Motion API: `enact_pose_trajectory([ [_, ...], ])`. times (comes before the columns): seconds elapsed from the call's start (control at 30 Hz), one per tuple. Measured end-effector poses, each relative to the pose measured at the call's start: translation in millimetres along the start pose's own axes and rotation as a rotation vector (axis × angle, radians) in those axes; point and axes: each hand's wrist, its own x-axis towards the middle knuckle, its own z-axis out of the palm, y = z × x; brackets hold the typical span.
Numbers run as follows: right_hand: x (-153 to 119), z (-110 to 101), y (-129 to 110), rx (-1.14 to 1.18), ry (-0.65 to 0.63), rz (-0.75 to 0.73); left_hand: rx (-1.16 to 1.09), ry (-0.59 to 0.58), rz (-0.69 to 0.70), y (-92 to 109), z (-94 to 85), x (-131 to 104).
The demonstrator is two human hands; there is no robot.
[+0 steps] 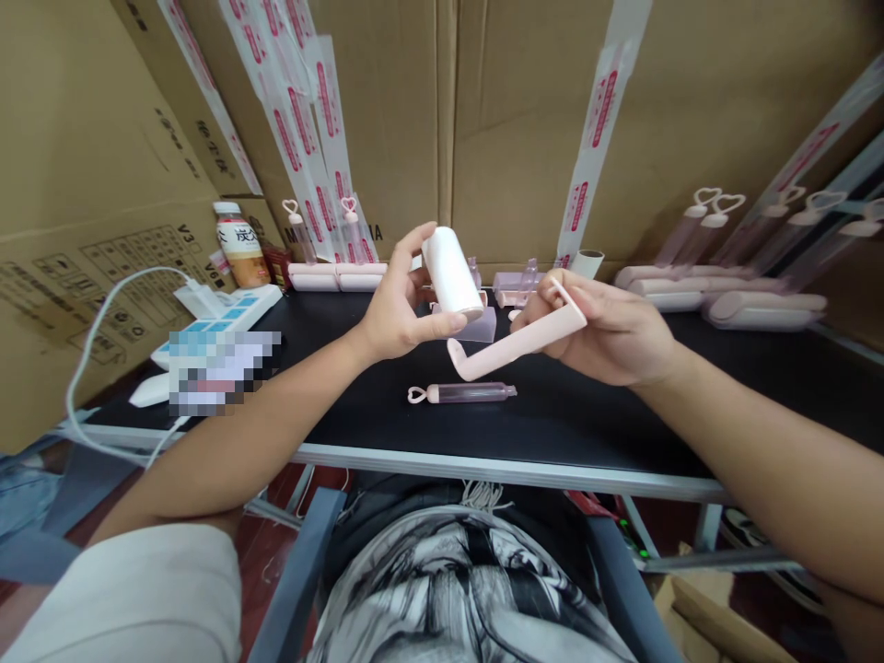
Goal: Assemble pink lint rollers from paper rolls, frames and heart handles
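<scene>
Roll (454, 273), white, clasped in left hand (395, 313), up over black table (366, 414), and pink bracket (517, 350) pinched in right hand (611, 333), close by! Tube (473, 393) lying flat below. Off left: bottle (243, 250) marked "炭", carton (83, 138) printed "V3" and "V6". Red labels (604, 106) on tape (622, 37), too small to read.

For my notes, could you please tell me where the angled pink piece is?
In the head view, the angled pink piece is in the right hand, right of centre, near the white roll in the left hand.
</scene>
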Motion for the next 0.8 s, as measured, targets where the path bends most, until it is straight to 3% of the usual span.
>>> enact_pose_trajectory([
  [0.23, 4.3, 15.9, -4.1, 0.133, 0.090, 0.074, -0.150, -0.172, -0.047, 20.5, 12.6, -7.1],
  [0.43, 6.0, 18.9, 1.2, 0.192, 0.241, 0.039, -0.130, -0.157, 0.021, 24.9, 21.9, -10.8],
  [0.8, 5.1, 23.0, 3.2, 0.239, 0.279, -0.012, -0.164, -0.165, 0.073, 26.3, 29.8, -13.8],
])
